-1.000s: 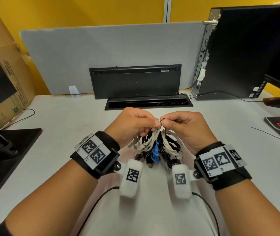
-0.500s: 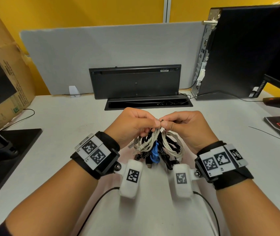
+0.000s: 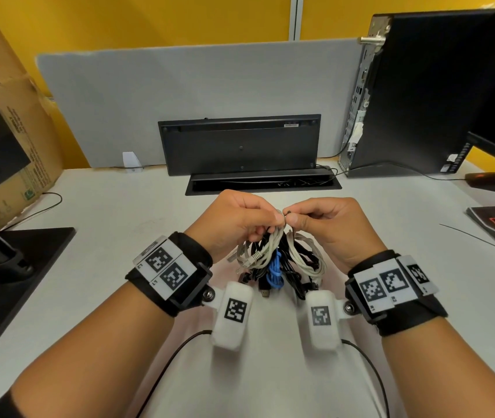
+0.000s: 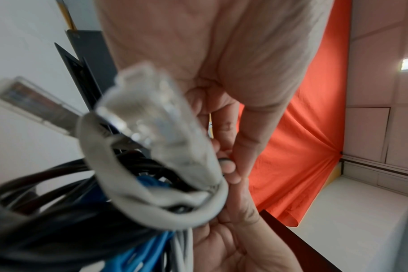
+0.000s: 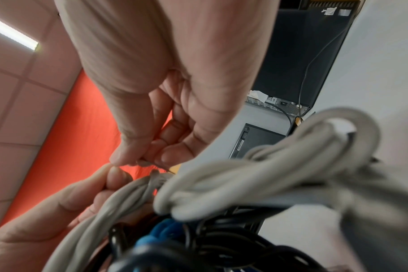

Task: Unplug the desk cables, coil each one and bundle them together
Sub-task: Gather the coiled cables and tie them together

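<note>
While pinched—cable bundle (image 3: 276, 260) under 2 hands.

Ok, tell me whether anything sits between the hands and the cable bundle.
Nothing visible does. The left hand and right hand already meet at the top of the cable bundle, pinching a thin dark tie between their fingertips. The grey, black and blue coils hang below the hands, over the white desk.

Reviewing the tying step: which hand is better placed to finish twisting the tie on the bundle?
Probably the right hand: its fingertips pinch the thin dark tie above the cable bundle, while the left hand grips the gathered cables.
</note>
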Demonstrator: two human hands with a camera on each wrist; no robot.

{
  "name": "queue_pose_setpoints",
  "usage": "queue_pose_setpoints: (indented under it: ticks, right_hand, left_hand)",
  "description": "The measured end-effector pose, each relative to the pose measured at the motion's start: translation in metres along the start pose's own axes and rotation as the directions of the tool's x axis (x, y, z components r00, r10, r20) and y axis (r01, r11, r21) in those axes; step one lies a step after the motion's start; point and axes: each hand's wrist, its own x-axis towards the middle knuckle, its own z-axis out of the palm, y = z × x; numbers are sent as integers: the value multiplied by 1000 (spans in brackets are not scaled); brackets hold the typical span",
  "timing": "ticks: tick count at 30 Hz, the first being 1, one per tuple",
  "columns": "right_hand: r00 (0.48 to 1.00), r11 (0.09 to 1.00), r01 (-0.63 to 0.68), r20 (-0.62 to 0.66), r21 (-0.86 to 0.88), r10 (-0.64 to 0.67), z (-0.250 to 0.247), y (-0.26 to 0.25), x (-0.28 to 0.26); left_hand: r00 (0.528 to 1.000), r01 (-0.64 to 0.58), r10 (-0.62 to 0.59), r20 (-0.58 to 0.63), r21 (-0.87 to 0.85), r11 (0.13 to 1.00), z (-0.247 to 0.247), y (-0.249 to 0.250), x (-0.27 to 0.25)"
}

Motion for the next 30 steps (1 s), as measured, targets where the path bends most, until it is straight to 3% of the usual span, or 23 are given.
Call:
queue_pose_setpoints:
  ticks: [22, 30]
  right_hand:
    - [995, 996, -34, 90, -82, 42, -6, -6, 3]
    - [995, 997, -69, 71, -26, 70, -1, -5, 5]
  left_hand:
    - [1000, -6, 5, 27, 43, 999, -2, -3, 1]
    - [999, -41, 42, -30, 57, 998, -3, -9, 4]
